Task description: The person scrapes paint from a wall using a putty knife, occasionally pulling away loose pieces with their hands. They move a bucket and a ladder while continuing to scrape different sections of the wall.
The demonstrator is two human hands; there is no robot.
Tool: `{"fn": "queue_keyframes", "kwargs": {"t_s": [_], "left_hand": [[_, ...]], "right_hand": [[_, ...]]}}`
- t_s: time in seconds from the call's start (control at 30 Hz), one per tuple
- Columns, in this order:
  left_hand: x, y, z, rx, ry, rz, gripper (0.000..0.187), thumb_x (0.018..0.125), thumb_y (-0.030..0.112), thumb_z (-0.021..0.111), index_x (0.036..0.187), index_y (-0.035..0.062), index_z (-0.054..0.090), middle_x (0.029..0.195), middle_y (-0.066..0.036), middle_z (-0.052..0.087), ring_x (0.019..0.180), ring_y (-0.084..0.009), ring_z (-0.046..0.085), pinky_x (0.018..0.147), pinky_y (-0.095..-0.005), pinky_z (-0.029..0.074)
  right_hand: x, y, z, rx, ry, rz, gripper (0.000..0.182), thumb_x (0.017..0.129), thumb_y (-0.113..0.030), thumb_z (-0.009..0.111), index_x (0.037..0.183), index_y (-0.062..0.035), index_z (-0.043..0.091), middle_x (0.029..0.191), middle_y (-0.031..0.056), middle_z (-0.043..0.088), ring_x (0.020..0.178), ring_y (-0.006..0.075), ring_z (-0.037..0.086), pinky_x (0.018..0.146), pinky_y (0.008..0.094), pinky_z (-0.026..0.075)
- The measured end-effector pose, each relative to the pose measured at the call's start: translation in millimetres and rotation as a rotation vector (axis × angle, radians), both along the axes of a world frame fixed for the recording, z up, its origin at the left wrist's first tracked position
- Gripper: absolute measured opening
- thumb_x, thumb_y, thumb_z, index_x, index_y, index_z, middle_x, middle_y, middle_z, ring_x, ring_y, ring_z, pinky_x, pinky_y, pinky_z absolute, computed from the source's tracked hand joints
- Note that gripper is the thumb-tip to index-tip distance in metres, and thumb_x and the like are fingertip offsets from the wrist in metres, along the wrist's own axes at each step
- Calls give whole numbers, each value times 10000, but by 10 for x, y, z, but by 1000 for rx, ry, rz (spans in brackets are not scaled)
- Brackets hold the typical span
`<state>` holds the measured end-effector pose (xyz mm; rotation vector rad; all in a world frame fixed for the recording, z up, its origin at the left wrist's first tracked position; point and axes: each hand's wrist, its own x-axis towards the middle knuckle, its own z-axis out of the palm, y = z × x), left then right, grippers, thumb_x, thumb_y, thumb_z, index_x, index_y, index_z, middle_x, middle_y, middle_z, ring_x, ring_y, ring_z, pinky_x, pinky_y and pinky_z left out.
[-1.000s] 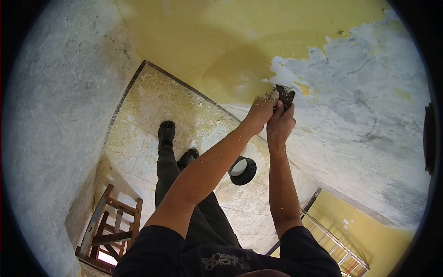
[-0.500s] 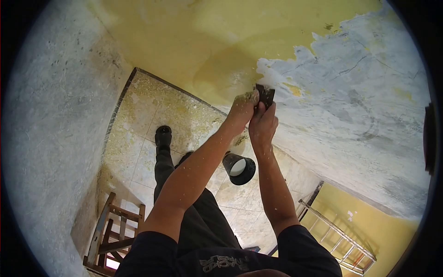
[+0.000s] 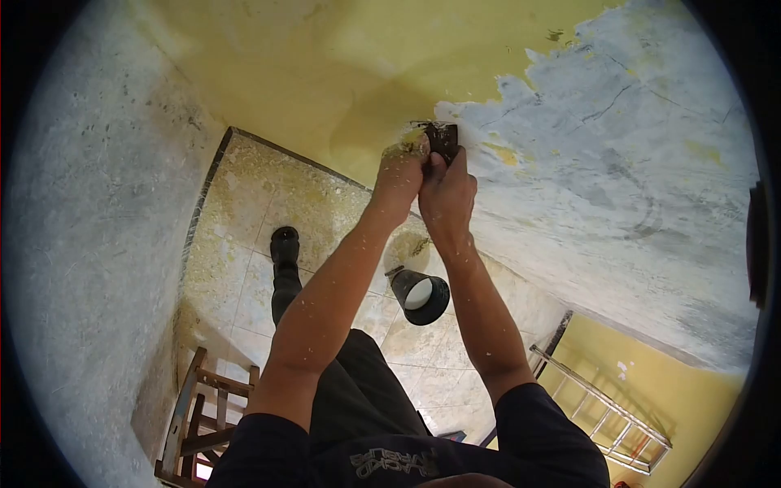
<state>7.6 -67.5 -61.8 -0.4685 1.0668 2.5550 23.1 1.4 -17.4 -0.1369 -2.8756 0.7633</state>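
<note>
Both my hands grip a dark, flat-bladed scraper (image 3: 444, 140), its edge against the wall where yellow paint (image 3: 358, 73) meets the bare grey-white surface (image 3: 586, 154). My left hand (image 3: 402, 169) is closed at the scraper's left side, with yellow flakes stuck to its fingers. From below, my right hand (image 3: 446, 193) wraps the handle, which its fingers mostly hide. Paint chips gather along the blade's edge. Pale flecks dot both forearms.
On the tiled floor (image 3: 252, 203), strewn with paint flakes, stands a black bucket (image 3: 421, 296) with white inside. A wooden stool or frame (image 3: 195, 415) is at lower left. A metal ladder (image 3: 602, 411) lies along the wall at lower right.
Both hands and the scraper have shifted left and slightly upward in the view. More loosened flakes show at the blade, and the camera view has moved slightly.
</note>
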Motion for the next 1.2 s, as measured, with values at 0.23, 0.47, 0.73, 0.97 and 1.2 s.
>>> {"fn": "queue_keyframes", "kwargs": {"t_s": [0.23, 0.47, 0.73, 0.97, 1.2], "left_hand": [[46, 164, -106, -683, 271, -50, 313, 918, 270, 495, 853, -21, 591, 795, -49, 587, 708, -115, 515, 634, -300, 431], [44, 108, -45, -876, 349, -177, 421, 938, 329, 447, 908, -69, 580, 830, -178, 605, 736, -230, 533, 693, -352, 430], [33, 98, -63, -1040, 493, -95, 402, 928, 328, 440, 911, -40, 601, 833, -231, 605, 763, -306, 578, 687, -392, 431], [-7, 55, -11, -1060, 599, 50, 406, 934, 312, 417, 862, -54, 577, 781, -203, 610, 737, -340, 577, 670, -422, 425], [9, 20, -4, -802, 380, -109, 399, 908, 328, 482, 867, -57, 578, 756, -191, 588, 692, -285, 549, 652, -398, 417]], "right_hand": [[177, 113, -83, -187, 19, -139, 172, 880, -146, 509, 942, 11, 470, 703, 256, 601, 690, 476, 568, 583, 517, 423], [198, 66, -78, -268, 120, -116, 154, 886, -108, 497, 918, 41, 470, 692, 248, 603, 662, 458, 582, 544, 467, 437], [185, 77, -169, -306, 147, -137, 145, 885, -94, 494, 919, 43, 462, 696, 253, 603, 679, 459, 583, 533, 449, 443], [144, 20, -65, -267, 169, -112, 141, 885, -99, 500, 931, 27, 457, 706, 254, 605, 692, 455, 585, 545, 464, 444], [160, 36, -128, -281, 156, -64, 143, 885, -95, 502, 922, 35, 456, 701, 251, 601, 684, 453, 583, 538, 461, 438]]}}
